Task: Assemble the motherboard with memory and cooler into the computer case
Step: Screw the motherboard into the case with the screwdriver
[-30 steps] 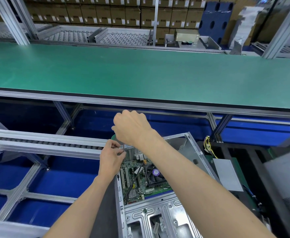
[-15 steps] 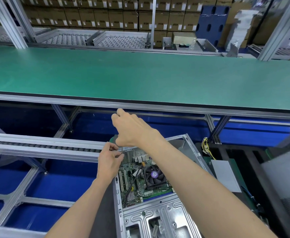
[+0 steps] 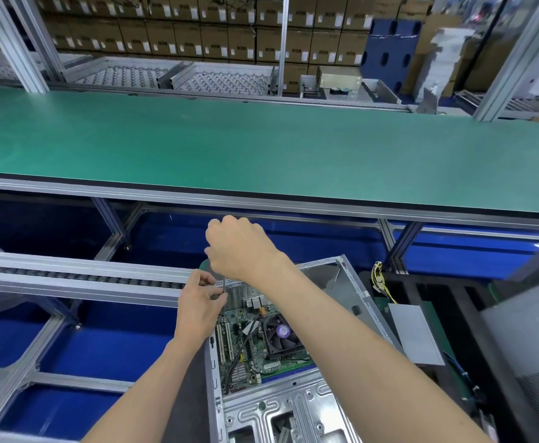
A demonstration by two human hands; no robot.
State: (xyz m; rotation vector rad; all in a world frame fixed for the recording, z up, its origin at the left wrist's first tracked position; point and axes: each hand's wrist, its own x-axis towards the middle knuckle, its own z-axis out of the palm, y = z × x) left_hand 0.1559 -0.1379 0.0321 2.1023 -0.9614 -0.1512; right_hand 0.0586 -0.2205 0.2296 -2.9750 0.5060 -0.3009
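The wide green matte surface (image 3: 261,145) runs edge to edge, with open room across it. Below its aluminium edge, the open grey sheet-metal computer case (image 3: 296,407) holds the green motherboard (image 3: 245,343), with a black finned cooler (image 3: 281,335) on it. At the case's far rim, the right hand (image 3: 241,247) is curled over a thin tool and the left hand (image 3: 199,306) pinches its shaft.

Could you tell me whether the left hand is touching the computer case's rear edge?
Touching: the head view shows the left hand with fingers pinching at the computer case rear edge.
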